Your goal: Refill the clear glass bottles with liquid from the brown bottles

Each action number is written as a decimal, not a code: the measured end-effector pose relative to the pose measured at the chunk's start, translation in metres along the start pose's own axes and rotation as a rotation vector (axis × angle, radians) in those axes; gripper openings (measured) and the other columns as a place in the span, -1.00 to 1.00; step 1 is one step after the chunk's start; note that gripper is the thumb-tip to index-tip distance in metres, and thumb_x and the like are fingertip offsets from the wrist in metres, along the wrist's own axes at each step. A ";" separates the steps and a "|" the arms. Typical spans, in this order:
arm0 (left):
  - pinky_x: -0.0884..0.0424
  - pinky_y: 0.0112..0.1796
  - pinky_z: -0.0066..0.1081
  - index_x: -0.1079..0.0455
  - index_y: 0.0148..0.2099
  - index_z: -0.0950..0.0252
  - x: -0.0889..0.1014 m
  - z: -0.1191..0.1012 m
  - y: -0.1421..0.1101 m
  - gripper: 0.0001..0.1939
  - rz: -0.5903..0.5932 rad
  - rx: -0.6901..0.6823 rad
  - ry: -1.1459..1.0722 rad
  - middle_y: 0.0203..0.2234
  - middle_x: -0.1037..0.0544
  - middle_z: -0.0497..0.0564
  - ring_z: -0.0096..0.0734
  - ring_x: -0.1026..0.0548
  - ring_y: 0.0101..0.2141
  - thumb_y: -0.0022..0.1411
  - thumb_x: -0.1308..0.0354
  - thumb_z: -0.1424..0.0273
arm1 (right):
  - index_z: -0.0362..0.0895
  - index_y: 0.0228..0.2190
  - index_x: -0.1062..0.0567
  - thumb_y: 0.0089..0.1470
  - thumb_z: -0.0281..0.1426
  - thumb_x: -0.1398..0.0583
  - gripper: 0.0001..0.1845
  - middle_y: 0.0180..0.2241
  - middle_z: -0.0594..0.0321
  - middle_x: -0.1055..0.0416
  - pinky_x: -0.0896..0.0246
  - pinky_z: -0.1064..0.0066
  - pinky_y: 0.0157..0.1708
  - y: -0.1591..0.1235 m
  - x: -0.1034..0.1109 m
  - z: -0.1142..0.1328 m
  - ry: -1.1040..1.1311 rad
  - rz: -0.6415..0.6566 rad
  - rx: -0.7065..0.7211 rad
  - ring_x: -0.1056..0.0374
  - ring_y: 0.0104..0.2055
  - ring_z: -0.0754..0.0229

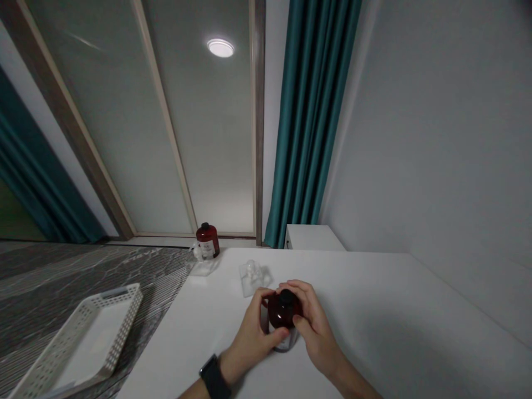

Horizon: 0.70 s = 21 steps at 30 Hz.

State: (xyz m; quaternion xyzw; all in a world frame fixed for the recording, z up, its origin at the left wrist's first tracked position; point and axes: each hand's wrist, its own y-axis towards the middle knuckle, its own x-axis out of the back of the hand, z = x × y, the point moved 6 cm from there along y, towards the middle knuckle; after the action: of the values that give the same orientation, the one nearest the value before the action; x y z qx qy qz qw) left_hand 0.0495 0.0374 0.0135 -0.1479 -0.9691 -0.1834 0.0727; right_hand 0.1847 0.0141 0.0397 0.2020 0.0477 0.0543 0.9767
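Note:
A dark red bottle (pixel 281 311) with a black cap stands on the white table (pixel 374 310), and both my hands are wrapped round it. My left hand (pixel 252 336), with a black watch on its wrist, grips the bottle's left side, thumb across the front. From the right, my right hand (pixel 312 323) curls its fingers over the shoulder near the cap. Just behind the bottle lies a small clear plastic piece (pixel 251 275). A second dark red bottle (pixel 208 240) stands at the table's far left corner.
A white perforated tray (pixel 85 337) sits to the left over the grey marbled floor. A clear container (pixel 202 265) rests by the far bottle. Teal curtains (pixel 310 116), a frosted glass door and a small white cabinet (pixel 311 237) stand behind the table.

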 end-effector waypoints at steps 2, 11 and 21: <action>-0.29 0.02 -0.12 -0.23 0.05 0.27 0.000 0.001 0.000 -0.45 -0.003 -0.002 0.000 -0.07 -0.45 0.11 -0.04 -0.40 -0.03 0.01 -0.28 0.33 | 0.00 0.05 -0.33 0.15 -0.45 -0.12 -0.59 0.03 0.14 -0.37 -0.30 0.23 0.11 0.000 0.001 0.001 -0.033 -0.006 0.002 -0.35 0.10 0.07; -0.31 0.01 -0.13 -0.25 0.05 0.27 0.000 0.002 0.001 -0.45 -0.005 -0.024 -0.012 -0.08 -0.46 0.10 -0.04 -0.41 -0.04 0.02 -0.31 0.31 | -0.01 0.04 -0.34 0.27 -0.30 -0.12 -0.70 -0.01 0.12 -0.43 -0.29 0.25 0.09 0.001 0.000 0.004 -0.095 0.003 0.031 -0.39 0.07 0.07; -0.30 0.01 -0.14 -0.23 0.06 0.27 -0.001 0.001 0.000 -0.42 0.014 -0.015 0.005 -0.07 -0.45 0.11 -0.05 -0.41 -0.04 0.06 -0.30 0.16 | -0.03 -0.06 -0.39 0.24 -0.22 -0.19 -0.73 -0.05 0.11 -0.46 -0.35 0.26 0.02 0.004 0.005 -0.008 -0.140 -0.132 0.040 -0.42 0.02 0.07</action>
State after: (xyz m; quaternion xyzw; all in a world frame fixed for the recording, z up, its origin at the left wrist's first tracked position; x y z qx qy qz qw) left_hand 0.0503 0.0378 0.0126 -0.1545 -0.9665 -0.1907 0.0752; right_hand 0.1884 0.0214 0.0334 0.2210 -0.0066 -0.0254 0.9749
